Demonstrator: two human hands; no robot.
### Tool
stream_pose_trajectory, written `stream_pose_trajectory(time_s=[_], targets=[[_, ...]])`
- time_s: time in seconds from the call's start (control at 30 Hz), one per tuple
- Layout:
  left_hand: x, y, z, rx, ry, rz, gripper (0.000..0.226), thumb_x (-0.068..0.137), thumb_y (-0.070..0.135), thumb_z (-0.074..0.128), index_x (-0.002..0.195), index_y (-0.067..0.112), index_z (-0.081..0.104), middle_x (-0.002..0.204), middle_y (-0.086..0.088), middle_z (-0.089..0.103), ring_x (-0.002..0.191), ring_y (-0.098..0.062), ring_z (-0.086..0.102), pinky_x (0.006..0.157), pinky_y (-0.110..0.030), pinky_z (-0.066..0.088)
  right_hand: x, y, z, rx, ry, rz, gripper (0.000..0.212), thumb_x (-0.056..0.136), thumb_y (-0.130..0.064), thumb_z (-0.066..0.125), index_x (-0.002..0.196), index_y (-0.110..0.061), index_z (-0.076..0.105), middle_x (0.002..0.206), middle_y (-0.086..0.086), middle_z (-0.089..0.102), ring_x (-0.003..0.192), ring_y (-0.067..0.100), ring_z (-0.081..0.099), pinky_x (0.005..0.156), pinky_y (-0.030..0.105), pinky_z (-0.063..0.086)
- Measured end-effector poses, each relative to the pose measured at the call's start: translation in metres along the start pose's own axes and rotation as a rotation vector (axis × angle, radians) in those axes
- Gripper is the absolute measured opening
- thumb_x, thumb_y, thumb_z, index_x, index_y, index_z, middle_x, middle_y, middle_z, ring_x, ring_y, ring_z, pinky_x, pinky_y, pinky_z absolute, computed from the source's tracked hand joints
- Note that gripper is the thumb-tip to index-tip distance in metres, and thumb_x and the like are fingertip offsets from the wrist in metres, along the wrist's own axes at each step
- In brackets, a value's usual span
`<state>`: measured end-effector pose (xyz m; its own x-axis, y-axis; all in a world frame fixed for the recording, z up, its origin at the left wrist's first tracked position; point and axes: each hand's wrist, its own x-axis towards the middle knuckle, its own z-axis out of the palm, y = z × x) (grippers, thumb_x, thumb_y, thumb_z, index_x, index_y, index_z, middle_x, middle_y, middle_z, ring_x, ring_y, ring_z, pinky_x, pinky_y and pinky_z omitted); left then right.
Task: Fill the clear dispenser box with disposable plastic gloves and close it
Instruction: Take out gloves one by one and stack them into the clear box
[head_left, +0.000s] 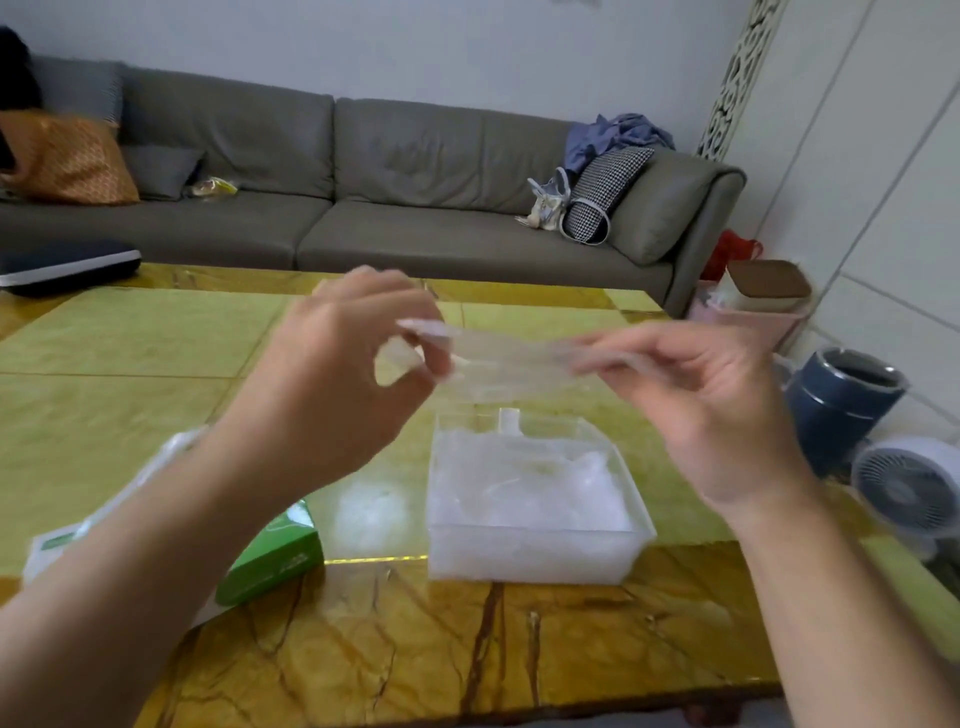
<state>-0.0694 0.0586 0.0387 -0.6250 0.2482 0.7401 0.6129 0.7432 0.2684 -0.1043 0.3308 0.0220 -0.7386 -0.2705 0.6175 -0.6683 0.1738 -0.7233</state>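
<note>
A clear dispenser box (530, 551) stands open on the yellow-green table (130, 353), holding a heap of thin plastic gloves (524, 483). Above it, both hands stretch one folded clear plastic glove (509, 353) between them. My left hand (353, 379) pinches its left end with thumb and fingers. My right hand (706, 405) pinches its right end. The glove is blurred by motion. Whether the clear sheet my hands hold is a glove or the lid cannot be told for sure.
A green and white glove carton (270, 556) lies left of the box, partly behind my left forearm. A grey sofa (415, 171) runs behind the table. On the floor to the right stand a blue container (841, 405) and a small fan (904, 483).
</note>
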Motion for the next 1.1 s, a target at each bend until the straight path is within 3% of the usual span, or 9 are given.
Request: stream_pose_trajectory(time_s=[0.17,0.3,0.43,0.57,0.7,0.83,0.97,1.03,1.1], targets=[[-0.029,-0.015,0.044,0.120,-0.371,-0.030,0.023,0.084,0.016,0.081,0.096,0.031,0.068,0.094,0.020,0.063,0.091,-0.008,0.056,0.085,-0.014,0.041,-0.013,0.025,-0.005,-0.330,-0.176,0.284,0.035,0.097,0.001,0.065,0.092,-0.029,0.084,0.102,-0.024,0.079,0.107,-0.006,0.070,0.097,0.023,0.056],[-0.028,-0.011,0.053,0.019,-0.661,-0.220,0.038,0.091,0.012,0.059,0.114,0.042,0.062,0.101,0.031,0.061,0.100,0.015,0.053,0.084,-0.007,0.043,-0.019,0.042,-0.010,-0.516,-0.355,0.452,0.044,0.100,-0.005,0.061,0.111,-0.043,0.079,0.109,-0.029,0.075,0.108,-0.005,0.068,0.094,0.021,0.056],[-0.004,0.009,0.043,-0.165,-0.653,-0.327,0.051,0.084,0.001,0.056,0.111,0.042,0.068,0.107,0.029,0.068,0.110,0.008,0.059,0.093,-0.019,0.046,-0.021,0.047,-0.010,-0.601,-0.498,0.552,0.057,0.098,0.007,0.051,0.112,-0.039,0.079,0.125,-0.024,0.069,0.106,-0.009,0.062,0.090,0.014,0.051],[0.022,0.025,0.069,-0.186,-0.577,-0.327,0.039,0.095,0.009,0.052,0.106,0.038,0.074,0.101,0.024,0.072,0.100,0.003,0.063,0.086,-0.022,0.050,-0.019,0.054,-0.003,-0.646,-0.568,0.637,0.057,0.090,0.009,0.042,0.098,-0.031,0.081,0.121,-0.012,0.073,0.108,0.013,0.071,0.097,0.043,0.061],[0.012,0.017,0.123,0.047,-0.863,-0.318,0.025,0.100,0.029,0.057,0.119,0.035,0.072,0.110,0.012,0.071,0.102,-0.011,0.064,0.092,-0.032,0.054,-0.017,0.047,0.007,-0.660,-0.632,0.641,0.057,0.088,0.012,0.039,0.103,-0.024,0.081,0.123,-0.011,0.074,0.113,0.014,0.069,0.099,0.037,0.058],[-0.007,0.007,0.145,0.096,-1.031,-0.438,0.045,0.091,0.053,0.066,0.131,0.032,0.063,0.116,0.013,0.069,0.107,-0.012,0.063,0.095,-0.036,0.054,-0.017,0.049,0.012,-0.732,-0.713,0.668,0.055,0.088,0.012,0.044,0.122,-0.015,0.078,0.124,0.002,0.075,0.112,0.025,0.070,0.097,0.044,0.059],[-0.006,0.005,0.149,0.065,-1.083,-0.476,0.052,0.090,0.043,0.071,0.138,0.030,0.056,0.118,0.013,0.068,0.104,-0.012,0.063,0.084,-0.027,0.055,-0.019,0.060,0.016,-0.875,-0.738,0.666,0.047,0.084,0.007,0.044,0.115,-0.007,0.076,0.116,0.013,0.075,0.104,0.035,0.074,0.088,0.053,0.063],[-0.001,0.002,0.150,0.061,-1.143,-0.480,0.054,0.092,0.035,0.071,0.142,0.029,0.052,0.117,0.012,0.068,0.103,-0.013,0.064,0.069,-0.021,0.051,-0.020,0.059,0.019,-0.935,-0.781,0.682,0.036,0.085,0.005,0.049,0.107,-0.005,0.076,0.105,0.013,0.075,0.091,0.033,0.075,0.077,0.045,0.065],[0.002,0.001,0.152,0.083,-1.170,-0.467,0.053,0.093,0.033,0.072,0.141,0.029,0.051,0.120,0.010,0.067,0.107,-0.016,0.064,0.063,-0.019,0.044,-0.019,0.051,0.022,-0.971,-0.824,0.699,0.019,0.087,0.002,0.052,0.080,-0.007,0.068,0.078,0.009,0.064,0.066,0.028,0.062,0.057,0.035,0.049]])
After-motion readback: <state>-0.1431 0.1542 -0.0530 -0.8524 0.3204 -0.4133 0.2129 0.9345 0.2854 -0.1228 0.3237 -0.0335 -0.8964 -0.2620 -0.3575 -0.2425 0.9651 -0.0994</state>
